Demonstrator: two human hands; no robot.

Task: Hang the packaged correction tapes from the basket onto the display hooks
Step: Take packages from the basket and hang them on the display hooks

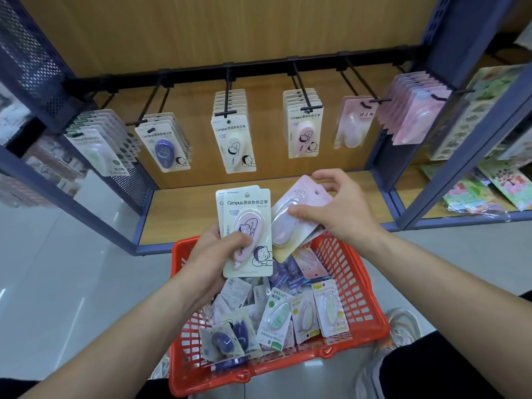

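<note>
The job looks well under way but far from finished: each of the display hooks (300,82) on the far rail carries packs, yet the red basket (288,359) near the person is heaped with correction tapes (276,318) (green, yellow, purple, pink). Above it, the left hand (221,249) grips a small stack of cream packs (247,214). The right hand (339,208) pinches a pink pack (296,214) just beside them, probably bound for the thinly filled hook (365,81) to the right.

Bright even indoor light, floor (51,272) glare at left, wide-angle bending, blurred edges
</note>
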